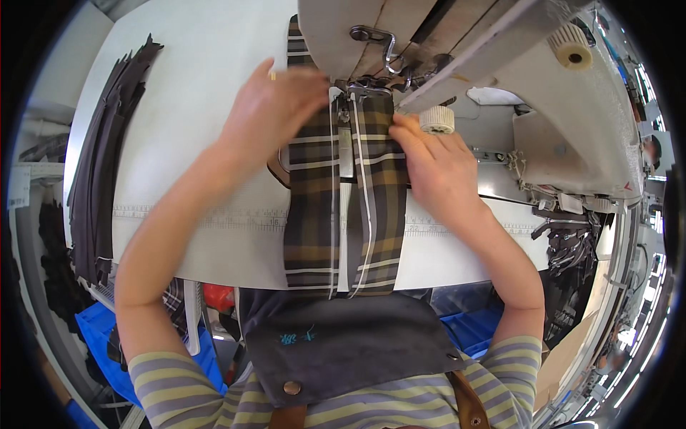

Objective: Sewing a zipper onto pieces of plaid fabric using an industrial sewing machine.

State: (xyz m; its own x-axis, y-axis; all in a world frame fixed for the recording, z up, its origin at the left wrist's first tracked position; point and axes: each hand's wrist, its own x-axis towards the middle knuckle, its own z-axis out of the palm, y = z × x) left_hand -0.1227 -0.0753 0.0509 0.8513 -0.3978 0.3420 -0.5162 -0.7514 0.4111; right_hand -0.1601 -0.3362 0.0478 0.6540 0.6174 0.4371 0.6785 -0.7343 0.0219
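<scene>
A long plaid fabric piece in brown, olive and white lies lengthwise under the sewing machine, with two pale narrow strips along its middle and a slot between them. Around the presser foot is bright metal. My left hand, blurred, is over the fabric's left side beside the needle area; its bent fingers are too smeared to show a grip. My right hand has its fingers closed on the fabric's right edge, just beside the foot, below a white knurled knob.
A bundle of dark fabric strips lies along the left of the white table, which has a printed ruler. More dark scraps hang at the right. Blue bins sit below the table, and a dark apron flap is at my waist.
</scene>
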